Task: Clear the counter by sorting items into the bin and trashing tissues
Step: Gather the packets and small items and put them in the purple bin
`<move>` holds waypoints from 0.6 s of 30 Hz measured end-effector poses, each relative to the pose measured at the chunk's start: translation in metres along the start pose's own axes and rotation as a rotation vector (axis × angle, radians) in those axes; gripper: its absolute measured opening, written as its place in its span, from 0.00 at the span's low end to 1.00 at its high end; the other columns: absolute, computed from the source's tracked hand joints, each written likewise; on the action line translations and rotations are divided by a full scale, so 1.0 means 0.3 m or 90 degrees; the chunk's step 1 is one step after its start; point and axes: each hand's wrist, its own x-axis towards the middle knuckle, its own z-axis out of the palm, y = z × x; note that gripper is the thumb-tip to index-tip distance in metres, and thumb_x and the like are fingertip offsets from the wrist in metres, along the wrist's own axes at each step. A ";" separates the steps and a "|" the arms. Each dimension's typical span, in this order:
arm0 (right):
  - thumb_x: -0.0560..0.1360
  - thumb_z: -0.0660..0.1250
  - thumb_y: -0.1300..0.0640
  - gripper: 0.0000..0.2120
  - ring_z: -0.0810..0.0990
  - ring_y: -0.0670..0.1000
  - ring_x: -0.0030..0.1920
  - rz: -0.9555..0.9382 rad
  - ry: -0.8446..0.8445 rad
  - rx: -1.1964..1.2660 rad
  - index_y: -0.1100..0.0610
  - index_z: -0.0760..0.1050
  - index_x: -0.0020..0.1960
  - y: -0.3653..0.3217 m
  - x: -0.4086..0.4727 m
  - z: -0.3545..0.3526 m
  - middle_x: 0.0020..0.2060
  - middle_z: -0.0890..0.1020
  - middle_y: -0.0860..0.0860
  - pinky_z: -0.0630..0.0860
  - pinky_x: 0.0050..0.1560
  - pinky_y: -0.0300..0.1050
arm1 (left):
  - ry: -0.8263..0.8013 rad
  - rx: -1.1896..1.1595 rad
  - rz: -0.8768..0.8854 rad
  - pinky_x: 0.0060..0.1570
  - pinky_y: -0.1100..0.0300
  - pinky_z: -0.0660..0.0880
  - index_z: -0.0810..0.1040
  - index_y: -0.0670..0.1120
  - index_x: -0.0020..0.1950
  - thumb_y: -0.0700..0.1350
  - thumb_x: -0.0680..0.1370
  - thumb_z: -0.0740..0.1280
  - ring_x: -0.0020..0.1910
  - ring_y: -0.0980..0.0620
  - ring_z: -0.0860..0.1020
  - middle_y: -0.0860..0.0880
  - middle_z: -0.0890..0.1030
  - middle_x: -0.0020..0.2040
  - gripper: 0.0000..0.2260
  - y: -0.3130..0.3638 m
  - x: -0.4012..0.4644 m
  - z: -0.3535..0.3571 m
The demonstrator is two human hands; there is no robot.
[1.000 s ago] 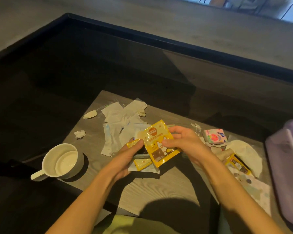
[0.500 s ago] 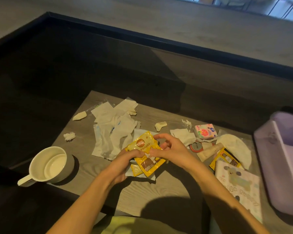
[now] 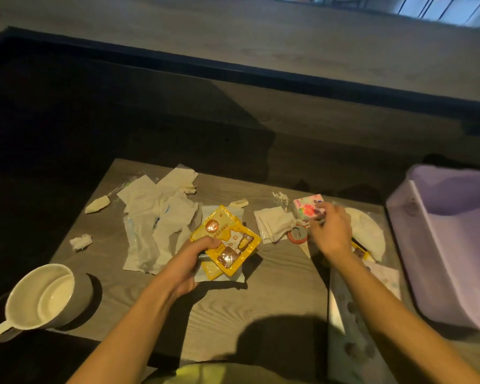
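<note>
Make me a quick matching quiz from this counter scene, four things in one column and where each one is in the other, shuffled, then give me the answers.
Things:
1. white mug
2. yellow packet
3. pink floral pack
4. lavender bin

Places:
A. at the fingertips of the right hand
B. at the right end of the counter
C. gripped by the left hand
D. at the counter's near left corner

Pairs: 1-D, 2-C, 3-A, 4-B
</note>
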 end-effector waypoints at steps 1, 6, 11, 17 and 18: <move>0.75 0.67 0.60 0.24 0.66 0.58 0.68 -0.025 -0.030 -0.054 0.54 0.66 0.69 0.007 0.018 -0.001 0.69 0.68 0.57 0.68 0.68 0.55 | -0.003 0.011 -0.001 0.29 0.61 0.80 0.77 0.44 0.47 0.36 0.76 0.60 0.30 0.52 0.84 0.49 0.85 0.32 0.07 0.001 0.005 0.010; 0.77 0.63 0.59 0.37 0.44 0.56 0.77 -0.133 -0.196 -0.249 0.46 0.44 0.77 -0.004 0.093 0.022 0.78 0.46 0.52 0.46 0.74 0.63 | -0.016 0.046 0.002 0.29 0.62 0.80 0.76 0.44 0.46 0.35 0.76 0.60 0.30 0.53 0.83 0.49 0.85 0.32 0.07 0.006 0.023 0.046; 0.74 0.66 0.59 0.37 0.53 0.56 0.76 -0.148 -0.199 -0.272 0.49 0.50 0.76 -0.007 0.104 0.038 0.75 0.59 0.54 0.47 0.73 0.66 | -0.024 0.062 -0.005 0.34 0.59 0.80 0.77 0.44 0.48 0.36 0.76 0.60 0.32 0.52 0.84 0.49 0.86 0.34 0.08 0.007 0.036 0.064; 0.68 0.72 0.47 0.32 0.61 0.57 0.71 -0.102 -0.169 -0.216 0.52 0.65 0.68 -0.004 0.076 -0.010 0.68 0.66 0.54 0.49 0.73 0.64 | -0.043 0.060 -0.049 0.41 0.56 0.80 0.78 0.45 0.49 0.37 0.75 0.61 0.36 0.50 0.84 0.47 0.86 0.38 0.08 0.002 0.066 0.069; 0.67 0.74 0.47 0.31 0.63 0.57 0.70 -0.087 -0.156 -0.169 0.52 0.66 0.66 -0.002 0.069 -0.022 0.66 0.67 0.54 0.50 0.73 0.64 | -0.045 0.065 -0.054 0.42 0.55 0.80 0.78 0.45 0.49 0.37 0.75 0.62 0.37 0.50 0.84 0.47 0.86 0.38 0.07 0.001 0.069 0.073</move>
